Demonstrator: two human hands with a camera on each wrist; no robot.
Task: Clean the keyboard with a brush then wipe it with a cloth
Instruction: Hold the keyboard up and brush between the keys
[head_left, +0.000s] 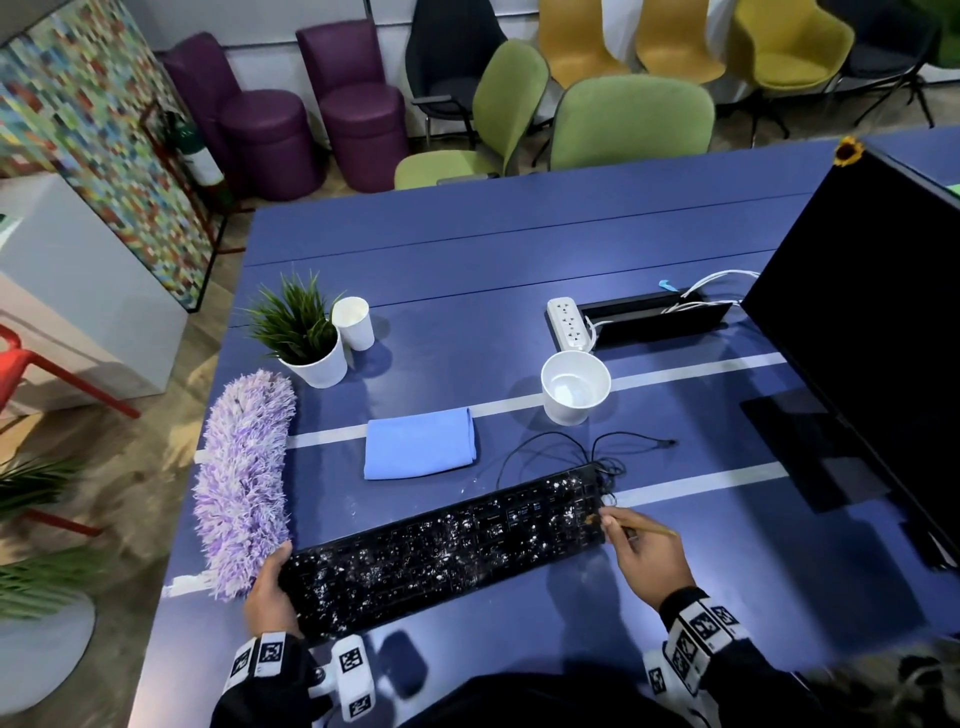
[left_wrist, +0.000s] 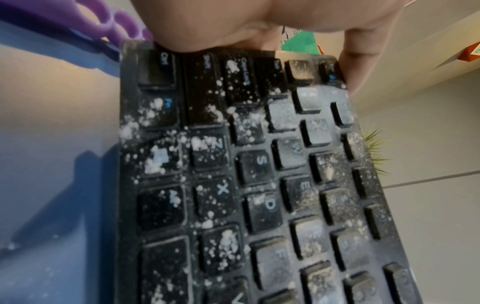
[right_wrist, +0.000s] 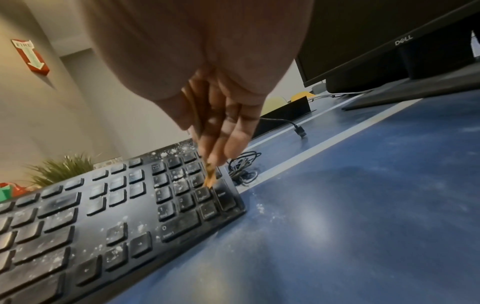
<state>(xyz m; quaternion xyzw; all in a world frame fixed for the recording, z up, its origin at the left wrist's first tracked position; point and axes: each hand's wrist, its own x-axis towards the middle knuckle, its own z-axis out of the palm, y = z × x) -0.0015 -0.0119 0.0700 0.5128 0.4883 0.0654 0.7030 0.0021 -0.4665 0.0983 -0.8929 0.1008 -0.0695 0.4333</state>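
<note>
Here, a white cup (head_left: 575, 387) stands behind the keyboard (head_left: 447, 553), its contents unclear, and a smaller cup (head_left: 353, 322) beside a potted plant (head_left: 306, 332). The cloth (head_left: 420, 450) lies folded between, a duster (head_left: 244, 483) at left. The left hand (head_left: 270, 592) grips the powder-flecked keyboard's end; the right hand (head_left: 647, 558) pinches a brush (right_wrist: 209, 179), bristles on the numpad

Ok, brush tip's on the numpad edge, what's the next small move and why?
Probably sweep the brush leftward across the numpad, flicking powder off the keyboard. The right hand pinches it at the right end, the left hand steadies the other end, and white specks cover most keys.
</note>
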